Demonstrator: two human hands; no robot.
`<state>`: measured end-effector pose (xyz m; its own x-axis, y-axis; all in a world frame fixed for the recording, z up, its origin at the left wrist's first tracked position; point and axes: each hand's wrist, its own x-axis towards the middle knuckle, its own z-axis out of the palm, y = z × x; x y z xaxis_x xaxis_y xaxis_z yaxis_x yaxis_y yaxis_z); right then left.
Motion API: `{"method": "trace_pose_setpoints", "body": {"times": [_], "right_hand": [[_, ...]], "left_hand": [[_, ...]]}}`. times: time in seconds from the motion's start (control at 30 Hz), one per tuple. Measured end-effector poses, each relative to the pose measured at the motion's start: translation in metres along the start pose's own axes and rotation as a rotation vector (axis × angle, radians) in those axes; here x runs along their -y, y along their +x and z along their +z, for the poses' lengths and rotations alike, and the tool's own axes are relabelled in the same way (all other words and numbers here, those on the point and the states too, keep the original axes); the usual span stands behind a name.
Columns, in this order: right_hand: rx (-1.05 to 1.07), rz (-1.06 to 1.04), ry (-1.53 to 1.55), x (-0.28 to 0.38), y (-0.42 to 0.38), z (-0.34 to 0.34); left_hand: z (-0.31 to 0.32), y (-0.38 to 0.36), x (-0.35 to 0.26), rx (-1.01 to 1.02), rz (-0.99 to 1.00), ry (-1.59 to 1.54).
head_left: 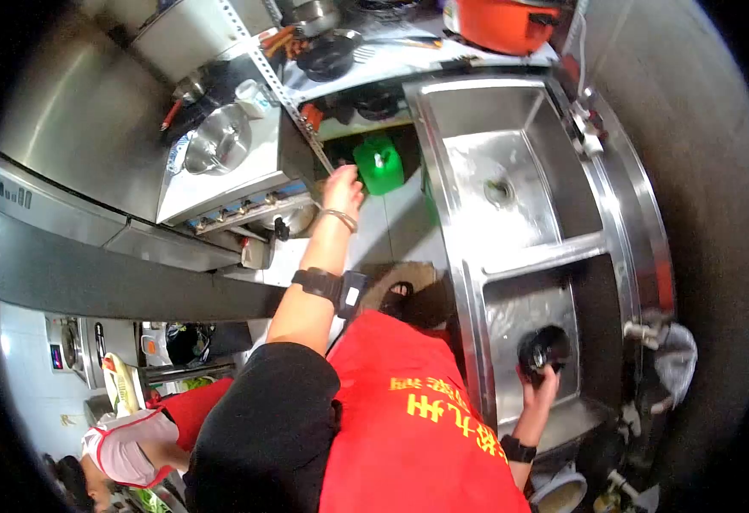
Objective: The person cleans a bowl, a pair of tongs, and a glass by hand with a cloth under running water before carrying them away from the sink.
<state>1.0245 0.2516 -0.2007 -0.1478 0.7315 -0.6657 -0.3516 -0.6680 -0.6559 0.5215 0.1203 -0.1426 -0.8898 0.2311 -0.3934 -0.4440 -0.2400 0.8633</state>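
Note:
My right hand (543, 386) grips a round, dark, shiny bowl-like object (544, 348) over the nearer sink basin (511, 312). Stretched out to the upper left is my left hand (344, 190), wearing a bangle at the wrist. It is beside a green plastic container (379, 165) and close to the lower end of a perforated metal post (273, 81). Its fingers are small and washed out by light, so their grip cannot be made out.
The farther basin (507, 188) shows a drain. A steel bowl (219, 139) stands on the counter at left. An orange-red pot (504, 24) and a black pan (327, 56) sit on the upper shelf. Another person (131, 445) is at lower left. Taps line the sink's right side.

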Motion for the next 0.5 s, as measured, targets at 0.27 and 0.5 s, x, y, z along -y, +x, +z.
{"method": "trace_pose_setpoints", "body": {"times": [0.27,0.5], "right_hand": [[-0.123,-0.095,0.048,-0.011,-0.004,0.047],[-0.018,-0.597,-0.592,-0.038,-0.078,0.175]], "left_hand": [[-0.263,0.21,-0.112,-0.788,0.114,-0.647],[-0.285,0.235,-0.183,-0.59,-0.213,-0.611]]}}
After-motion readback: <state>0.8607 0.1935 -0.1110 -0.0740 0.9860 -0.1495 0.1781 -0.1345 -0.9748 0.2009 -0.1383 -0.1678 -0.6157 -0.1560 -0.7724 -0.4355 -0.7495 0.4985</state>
